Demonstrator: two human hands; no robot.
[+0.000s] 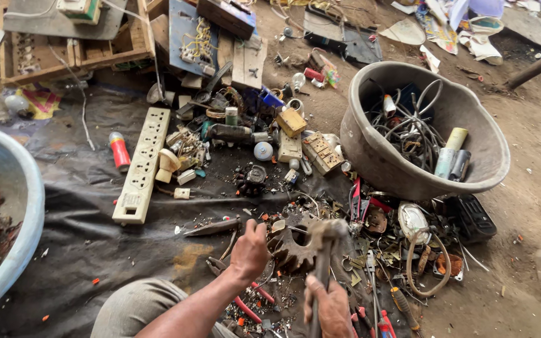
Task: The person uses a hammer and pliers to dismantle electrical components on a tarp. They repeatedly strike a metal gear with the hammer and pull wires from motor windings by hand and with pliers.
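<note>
Right hand [330, 307] gripping the handle of a rusty steel-headed hammer [327, 233], left hand [250, 249] closed on something small (too hidden to tell) beside a rusty toothed iron gear [290, 250], near the dark ground sheet's [89, 244] front edge, amid scrap.

A scrap-salvage workshop on a dirt floor [533, 163]: a black tarp [76, 238] strewn with dismantled sockets, a power strip [142, 166], tools, and a basin [370, 156] of tangled wires.
</note>
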